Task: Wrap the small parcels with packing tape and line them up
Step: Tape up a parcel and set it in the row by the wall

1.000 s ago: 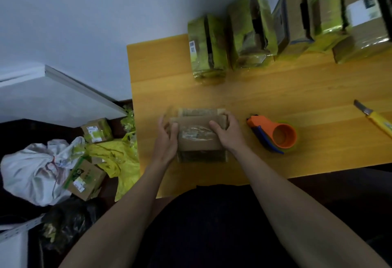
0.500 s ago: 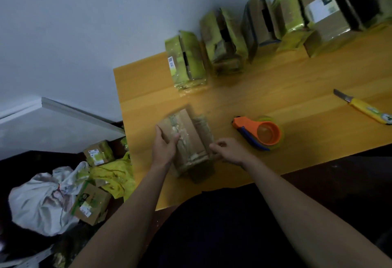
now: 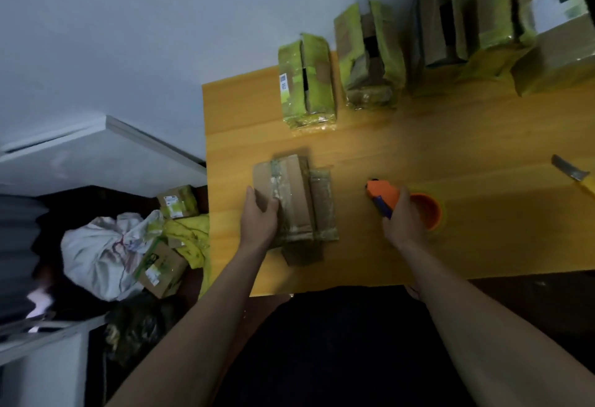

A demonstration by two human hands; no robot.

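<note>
Right hand (image 3: 404, 216) has left the parcel (image 3: 294, 204) since half a second ago and now lies over the orange tape dispenser (image 3: 402, 204), fingers curled round its body; dispenser not lifted off the table (image 3: 450, 255) as far as I can see. Left hand (image 3: 259, 215) stays on the parcel's near-left side, thumb on top, pinning it flat. Parcel has been turned: long axis now runs away from me, near the table's left edge. I read this as the next taping pass about to start. Row of wrapped parcels (image 3: 307, 84) stands along the wall, well apart from this one. Knife (image 3: 573, 175) at far right, untouched. Loose boxes (image 3: 175, 204) and a white bag (image 3: 99, 252) on the floor, left.
</note>
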